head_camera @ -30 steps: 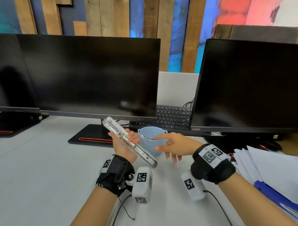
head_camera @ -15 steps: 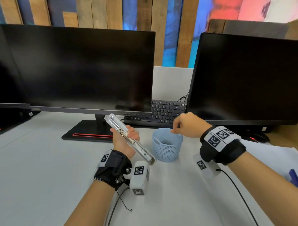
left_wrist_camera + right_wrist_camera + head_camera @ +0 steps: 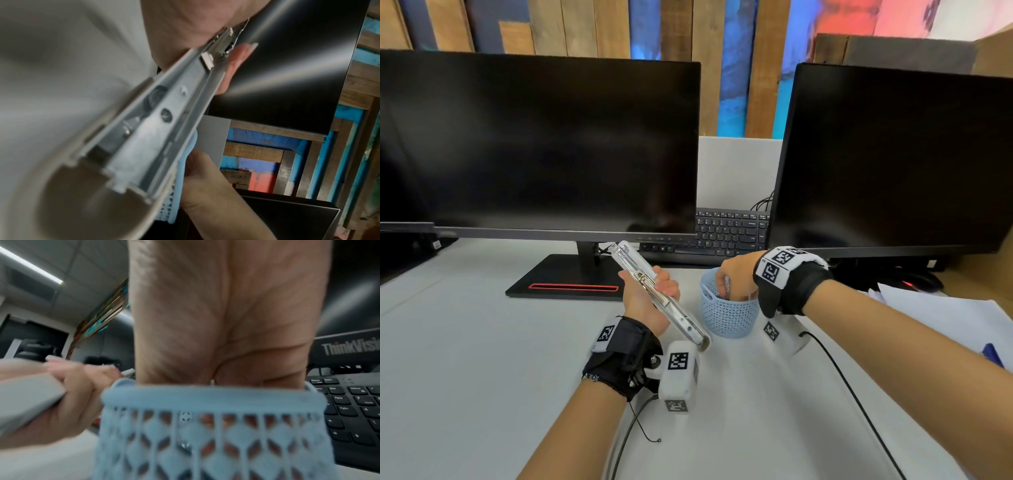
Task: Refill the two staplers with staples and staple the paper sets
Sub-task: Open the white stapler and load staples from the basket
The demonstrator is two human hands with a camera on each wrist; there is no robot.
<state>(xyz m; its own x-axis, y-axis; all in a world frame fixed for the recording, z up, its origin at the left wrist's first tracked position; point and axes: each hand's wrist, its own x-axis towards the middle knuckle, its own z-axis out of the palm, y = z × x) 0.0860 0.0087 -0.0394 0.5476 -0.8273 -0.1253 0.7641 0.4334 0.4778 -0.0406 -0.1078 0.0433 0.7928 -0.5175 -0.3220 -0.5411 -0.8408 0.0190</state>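
My left hand (image 3: 645, 299) grips a long white-and-silver stapler (image 3: 683, 320), swung open and held tilted above the desk, its far end up and away from me. In the left wrist view the open stapler channel (image 3: 160, 121) faces the camera. My right hand (image 3: 734, 277) reaches down into a small light-blue mesh basket (image 3: 726, 318) just right of the stapler. Its fingertips are hidden inside. A thin silvery strip (image 3: 727, 287) shows beside the fingers; whether they pinch it I cannot tell. In the right wrist view the right hand (image 3: 222, 321) fills the basket (image 3: 205, 426) mouth.
Two dark monitors (image 3: 537, 147) (image 3: 900, 164) stand at the back of the white desk (image 3: 465, 359), a black keyboard (image 3: 729, 233) between them. A stack of white papers (image 3: 945, 315) lies at the right with a blue item (image 3: 991, 353) on it. Cables run from both wrists.
My right hand went from above the basket rim down into the basket. The left hand keeps holding the open stapler in about the same place.
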